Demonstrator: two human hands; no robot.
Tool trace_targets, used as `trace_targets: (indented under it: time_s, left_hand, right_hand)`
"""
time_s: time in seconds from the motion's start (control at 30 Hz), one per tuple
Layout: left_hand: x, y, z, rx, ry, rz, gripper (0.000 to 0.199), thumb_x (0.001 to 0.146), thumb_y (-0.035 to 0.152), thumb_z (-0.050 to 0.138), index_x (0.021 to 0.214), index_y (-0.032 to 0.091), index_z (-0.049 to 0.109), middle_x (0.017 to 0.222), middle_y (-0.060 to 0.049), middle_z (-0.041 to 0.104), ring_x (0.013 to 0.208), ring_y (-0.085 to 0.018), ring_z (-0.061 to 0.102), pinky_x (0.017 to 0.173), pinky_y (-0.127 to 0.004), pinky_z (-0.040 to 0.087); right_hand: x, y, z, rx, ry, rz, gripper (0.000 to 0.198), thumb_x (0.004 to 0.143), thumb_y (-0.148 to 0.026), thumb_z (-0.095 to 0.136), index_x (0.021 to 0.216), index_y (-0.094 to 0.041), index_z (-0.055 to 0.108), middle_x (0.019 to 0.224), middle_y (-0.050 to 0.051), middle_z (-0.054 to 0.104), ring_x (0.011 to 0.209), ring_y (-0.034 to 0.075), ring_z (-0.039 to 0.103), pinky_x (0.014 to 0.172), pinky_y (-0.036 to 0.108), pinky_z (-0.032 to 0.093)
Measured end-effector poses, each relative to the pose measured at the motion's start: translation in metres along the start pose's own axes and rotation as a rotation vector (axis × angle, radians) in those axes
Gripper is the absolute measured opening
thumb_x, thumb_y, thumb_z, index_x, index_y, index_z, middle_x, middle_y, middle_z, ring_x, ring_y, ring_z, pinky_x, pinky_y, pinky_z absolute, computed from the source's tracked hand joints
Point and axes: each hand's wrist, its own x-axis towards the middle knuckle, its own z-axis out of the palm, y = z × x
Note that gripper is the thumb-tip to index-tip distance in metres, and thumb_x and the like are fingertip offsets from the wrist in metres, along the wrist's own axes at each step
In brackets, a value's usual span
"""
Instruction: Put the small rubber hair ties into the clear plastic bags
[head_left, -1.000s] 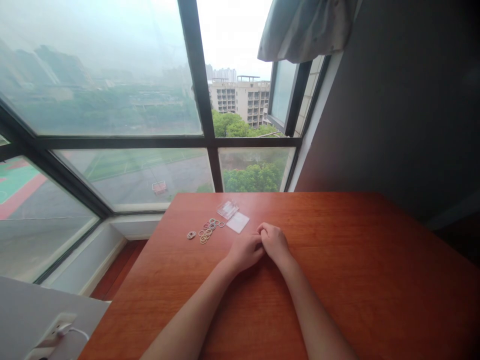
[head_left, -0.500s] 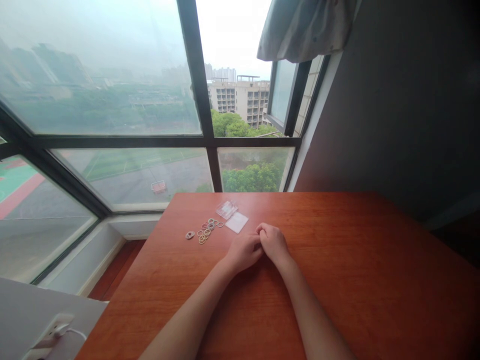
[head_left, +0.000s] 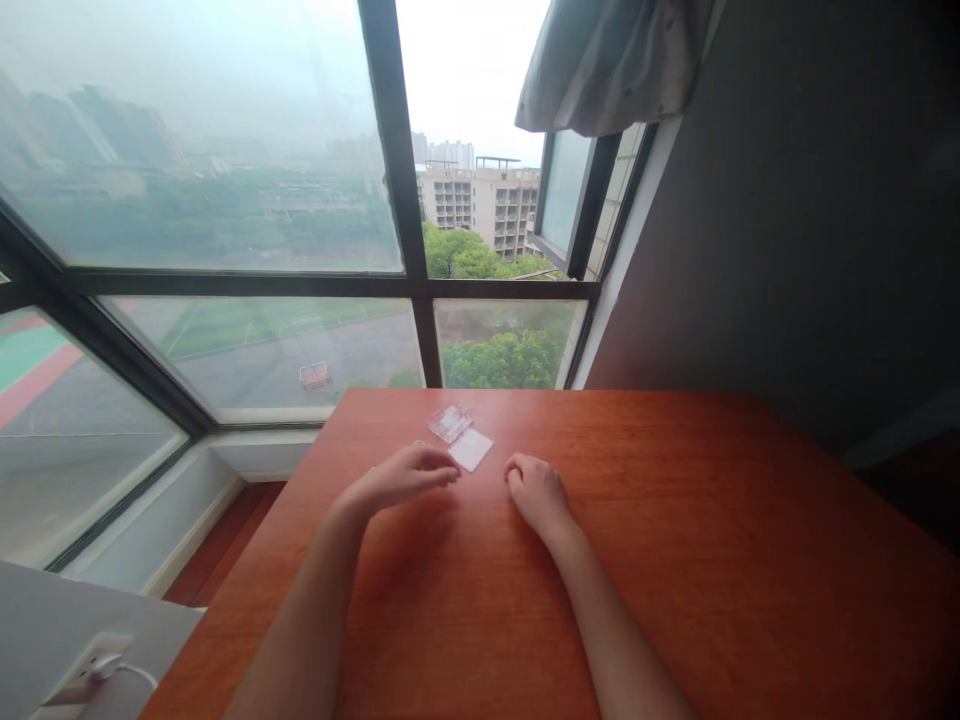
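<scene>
Left hand hung over the left part of the table, palm down, fingers loosely bent and apparently holding nothing; whether it touched anything below could not be told. Right hand rested to the right with its fingers curled in, and whether anything sat inside could not be told. A ring showed just beyond the left hand, on its far side. The clear box lay farther off, with the white square at its near right corner, between the hands but a bit far of them. The ring looked light, thin and probably stiff (material too small to judge), best pinched by its rim with thumb and fingertip. The box looked like light, hard plastic, slippery and perhaps easy to crack, so best held by opposite side walls; the flat square would likely want a fingertip under an edge. Versus half a second earlier, the hands had parted: the left had swung left and now hid most of the ring pile, while the right, box and square had barely shifted.
</scene>
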Motion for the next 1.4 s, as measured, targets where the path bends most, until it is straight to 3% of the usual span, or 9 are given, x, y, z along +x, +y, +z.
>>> trace_targets:
  time_s: [0.07,0.13,0.2,0.23,0.47,0.7,0.83,1.2,1.4]
  left_hand:
    - [-0.007,-0.020,-0.023,0.058,0.348,-0.083,0.031,0.078,0.043,0.057,0.080,0.015,0.069,0.074,-0.004,0.069,0.067,-0.017,0.060,0.059,-0.023,0.045]
    - [-0.007,-0.043,-0.033,0.095,0.667,-0.121,0.029,0.076,0.041,0.056,0.084,0.016,0.069,0.083,-0.006,0.071,0.075,-0.020,0.062,0.063,-0.025,0.047]
    - [-0.003,-0.063,-0.033,0.129,0.861,-0.148,0.031,0.076,0.040,0.053,0.087,0.015,0.068,0.092,-0.009,0.072,0.084,-0.022,0.064,0.072,-0.028,0.049]
    - [0.000,-0.070,-0.030,0.134,0.874,-0.163,0.032,0.076,0.040,0.052,0.088,0.015,0.069,0.093,-0.010,0.071,0.085,-0.023,0.064,0.074,-0.030,0.050]
    - [0.018,-0.071,-0.010,0.318,0.621,0.031,0.028,0.077,0.038,0.055,0.085,0.017,0.072,0.093,-0.009,0.071,0.090,-0.024,0.063,0.084,-0.035,0.048]
    - [0.026,-0.053,0.009,0.248,0.439,0.163,0.024,0.079,0.032,0.056,0.085,0.015,0.072,0.091,-0.008,0.071,0.086,-0.021,0.063,0.082,-0.032,0.048]
    - [0.033,-0.040,0.027,0.300,0.401,0.208,0.019,0.079,0.029,0.058,0.077,0.016,0.072,0.083,-0.007,0.067,0.082,-0.020,0.060,0.078,-0.030,0.047]
    - [0.047,-0.003,0.095,0.178,0.315,0.406,0.017,0.081,0.018,0.056,0.091,0.017,0.069,0.097,-0.009,0.063,0.090,-0.019,0.058,0.084,-0.030,0.048]
    - [0.042,0.009,0.101,0.073,0.123,0.554,0.027,0.079,0.010,0.053,0.102,0.018,0.066,0.104,-0.008,0.064,0.098,-0.018,0.059,0.089,-0.029,0.047]
  right_hand:
    - [0.000,0.000,0.000,-0.003,-0.001,-0.003,0.025,0.087,-0.019,0.044,0.082,-0.024,0.068,0.088,0.001,0.070,0.079,0.014,0.058,0.063,0.024,0.029]
    - [0.000,-0.001,0.000,-0.011,-0.001,-0.005,0.025,0.087,-0.019,0.044,0.082,-0.024,0.068,0.089,0.001,0.070,0.079,0.014,0.058,0.063,0.023,0.030]
    - [0.000,-0.001,0.000,-0.023,0.000,-0.005,0.025,0.087,-0.019,0.044,0.082,-0.023,0.068,0.088,0.001,0.070,0.079,0.014,0.059,0.063,0.023,0.030]
    - [0.000,-0.001,0.000,-0.028,0.002,-0.005,0.025,0.087,-0.018,0.044,0.081,-0.023,0.068,0.088,0.001,0.070,0.078,0.014,0.059,0.062,0.024,0.029]
    - [-0.001,0.000,0.001,-0.010,0.031,-0.022,0.024,0.086,-0.018,0.044,0.079,-0.023,0.067,0.086,0.000,0.071,0.078,0.014,0.059,0.062,0.024,0.029]
    - [0.002,0.004,0.002,0.045,0.059,-0.017,0.023,0.085,-0.018,0.046,0.082,-0.023,0.068,0.088,0.001,0.070,0.081,0.014,0.060,0.065,0.023,0.034]
    - [0.007,0.010,0.002,0.098,0.100,-0.021,0.023,0.084,-0.017,0.047,0.083,-0.023,0.069,0.087,0.001,0.070,0.082,0.015,0.060,0.069,0.022,0.038]
    - [0.017,0.038,-0.007,0.075,0.265,0.068,0.024,0.081,-0.015,0.047,0.088,-0.022,0.068,0.093,0.003,0.068,0.084,0.016,0.059,0.075,0.024,0.041]
    - [0.019,0.045,-0.006,0.035,0.276,0.065,0.023,0.080,-0.015,0.047,0.082,-0.021,0.069,0.087,0.004,0.065,0.081,0.016,0.058,0.075,0.024,0.041]
